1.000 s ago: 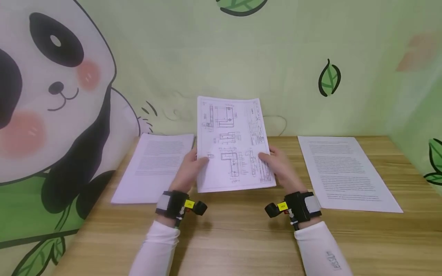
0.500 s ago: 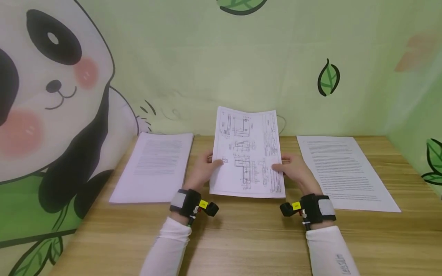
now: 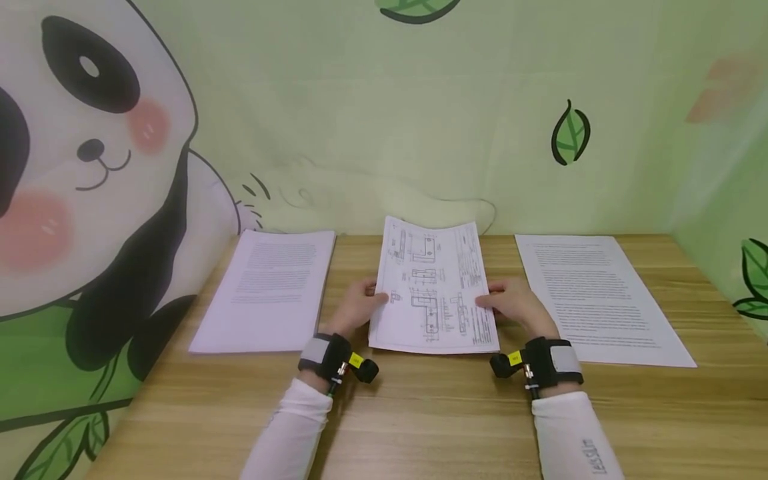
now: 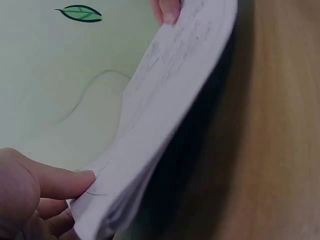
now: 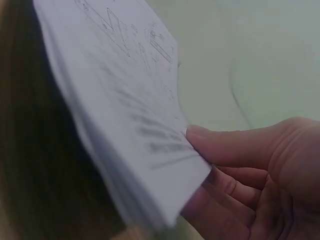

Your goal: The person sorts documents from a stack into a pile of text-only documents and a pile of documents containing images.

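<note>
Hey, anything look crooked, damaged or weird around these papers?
Only small things. The drawing stack, pinched by the left hand and right hand, looks bowed, and the left wrist view shows its sheets spreading apart near the left hand. Its top drawing also faces sideways. No tears or spills show.

Site: staged desk corner, office-like; building type cannot be told.
Wood-grain surface [image 3: 420, 427] against panda-and-leaf backdrop [image 3: 444, 113]; printed text pages [image 3: 600, 300] and technical drawings [image 3: 433, 293] suggest paperwork; wrist-strapped cameras [image 3: 366, 371] suggest a recording setup.
</note>
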Demonstrator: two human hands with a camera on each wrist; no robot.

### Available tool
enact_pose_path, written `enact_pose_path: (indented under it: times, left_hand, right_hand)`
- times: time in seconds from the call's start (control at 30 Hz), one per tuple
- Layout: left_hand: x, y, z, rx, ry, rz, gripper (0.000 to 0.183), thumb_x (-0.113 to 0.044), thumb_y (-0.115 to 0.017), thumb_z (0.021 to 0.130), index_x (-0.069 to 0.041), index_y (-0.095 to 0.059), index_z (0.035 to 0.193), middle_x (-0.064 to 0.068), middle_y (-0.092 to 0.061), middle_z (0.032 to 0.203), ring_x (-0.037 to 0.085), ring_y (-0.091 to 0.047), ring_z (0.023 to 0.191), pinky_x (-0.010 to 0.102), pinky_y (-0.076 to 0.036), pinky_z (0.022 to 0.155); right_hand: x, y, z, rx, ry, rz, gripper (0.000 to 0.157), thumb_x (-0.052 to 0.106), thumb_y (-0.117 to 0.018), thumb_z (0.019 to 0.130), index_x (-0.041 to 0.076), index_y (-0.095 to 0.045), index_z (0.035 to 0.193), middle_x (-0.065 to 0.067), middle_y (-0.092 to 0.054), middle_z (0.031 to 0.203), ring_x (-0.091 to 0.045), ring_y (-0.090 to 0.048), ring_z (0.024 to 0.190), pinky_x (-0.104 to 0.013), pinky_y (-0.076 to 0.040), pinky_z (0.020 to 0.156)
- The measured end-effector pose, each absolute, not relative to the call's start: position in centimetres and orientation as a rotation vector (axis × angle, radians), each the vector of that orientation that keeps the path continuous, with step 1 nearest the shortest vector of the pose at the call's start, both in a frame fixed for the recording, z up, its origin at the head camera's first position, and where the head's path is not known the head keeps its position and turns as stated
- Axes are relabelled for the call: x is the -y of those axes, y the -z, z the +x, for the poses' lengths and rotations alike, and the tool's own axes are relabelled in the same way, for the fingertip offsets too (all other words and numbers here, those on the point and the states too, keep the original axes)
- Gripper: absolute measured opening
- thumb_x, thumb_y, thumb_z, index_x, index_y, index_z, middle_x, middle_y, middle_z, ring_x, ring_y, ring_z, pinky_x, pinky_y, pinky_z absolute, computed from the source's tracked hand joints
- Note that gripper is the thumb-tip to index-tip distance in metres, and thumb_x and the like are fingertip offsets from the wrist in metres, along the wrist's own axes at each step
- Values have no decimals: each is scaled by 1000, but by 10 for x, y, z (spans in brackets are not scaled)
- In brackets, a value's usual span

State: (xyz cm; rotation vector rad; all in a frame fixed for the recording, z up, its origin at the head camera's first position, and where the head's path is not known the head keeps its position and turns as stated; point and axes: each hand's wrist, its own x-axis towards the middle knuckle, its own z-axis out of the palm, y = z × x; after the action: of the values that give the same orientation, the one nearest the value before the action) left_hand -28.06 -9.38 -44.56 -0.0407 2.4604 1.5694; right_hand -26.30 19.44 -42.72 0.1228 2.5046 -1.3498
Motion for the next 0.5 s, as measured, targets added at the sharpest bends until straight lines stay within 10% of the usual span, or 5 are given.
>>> enact_pose_path:
  times: [0.5]
  left_hand:
    - [97, 449, -279, -2612, -1381, -97, 45, -18, -60, 87, -7, -54, 131, 15, -62, 107, 25, -56, 90, 31, -48, 72]
  right_hand:
    - [-194, 434, -262, -2553, 1324, 234, 46, 15, -67, 84, -3, -56, 125, -23, -66, 106, -13, -63, 65, -22, -55, 57]
